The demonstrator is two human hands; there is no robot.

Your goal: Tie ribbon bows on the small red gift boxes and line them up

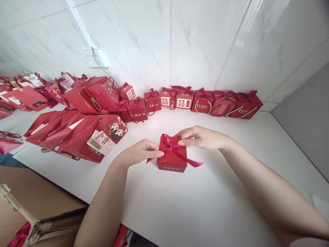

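Note:
A small red gift box [172,165] with pale lettering on its front stands on the white table in front of me. A dark pink ribbon [170,148] is tied over its top in a bow with a loop at the back. My left hand [144,151] is at the box's left top edge, thumb and fingers pinched on the ribbon, one tail hanging below them. From the right, my right hand [196,137] pinches the ribbon near the bow, its other fingers curled behind the box. A loose ribbon tail [195,163] sticks out past the right front corner.
Along the tiled wall runs a row of red boxes with bows [184,99]. Red gift bags [77,137] crowd the table's left side, with more piled behind. An open cardboard box [43,195] stands at the lower left. A cable hangs from a wall socket [95,58].

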